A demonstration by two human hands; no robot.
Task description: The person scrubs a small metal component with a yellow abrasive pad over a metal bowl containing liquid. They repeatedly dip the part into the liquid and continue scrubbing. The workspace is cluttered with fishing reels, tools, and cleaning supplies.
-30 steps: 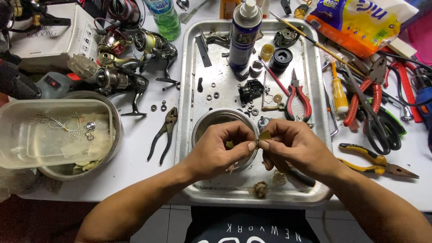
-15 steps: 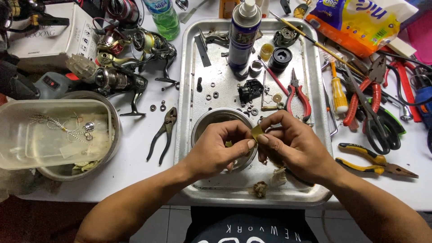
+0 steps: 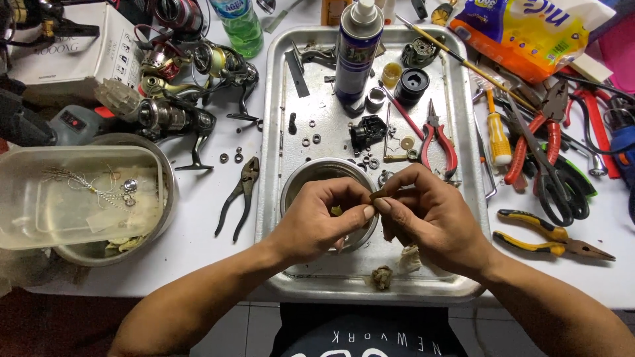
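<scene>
My left hand (image 3: 323, 221) and my right hand (image 3: 426, 217) meet over a small round metal bowl (image 3: 301, 180) on a metal tray (image 3: 274, 198). Both pinch one small brownish part (image 3: 378, 196) between thumbs and fingertips; its shape is mostly hidden by the fingers. A small yellowish piece (image 3: 336, 211) shows under my left fingers. Two crumpled dirty wads (image 3: 381, 277) lie on the tray in front of my right hand.
The tray also holds a spray can (image 3: 357, 49), red-handled pliers (image 3: 439, 139), small washers and black parts. Left of it lie dark pliers (image 3: 242, 193), fishing reels (image 3: 173, 114) and a plastic tub (image 3: 73, 198). Right: a screwdriver (image 3: 497, 135), several pliers, yellow-handled pliers (image 3: 552, 235).
Both hands have stayed over the bowl. My fingers have shifted slightly on the small part, turning it between the fingertips.
</scene>
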